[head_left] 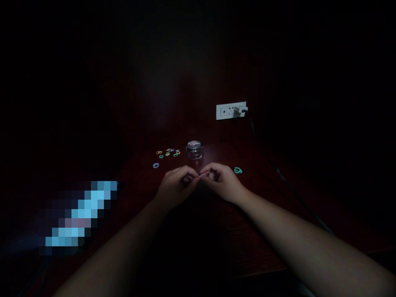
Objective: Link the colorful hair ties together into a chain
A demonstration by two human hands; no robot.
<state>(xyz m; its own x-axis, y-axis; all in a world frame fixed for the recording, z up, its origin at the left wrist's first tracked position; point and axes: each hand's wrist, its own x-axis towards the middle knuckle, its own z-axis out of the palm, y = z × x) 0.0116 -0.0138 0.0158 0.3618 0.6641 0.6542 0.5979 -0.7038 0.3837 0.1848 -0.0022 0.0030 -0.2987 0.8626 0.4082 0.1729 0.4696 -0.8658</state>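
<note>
My left hand (181, 183) and my right hand (223, 180) meet fingertip to fingertip above the dark red table. Both are closed in a pinch on one small pale thing (199, 176), mostly covered by the fingers, so I cannot tell its kind. Just beyond them stands a clear jar (194, 151) with a lid on it. Left of the jar lie several small coloured rings, like hair ties, among them a green one (161, 156) and a blue one (156, 165). A green bundle of similar rings (238, 170) rests beside my right hand.
A lit screen (83, 214), blurred into blocks, is at the left. On the wall at the back is a white socket (227, 111) with a plug in it. A cable (287, 183) runs from there down the right side. The room is very dark.
</note>
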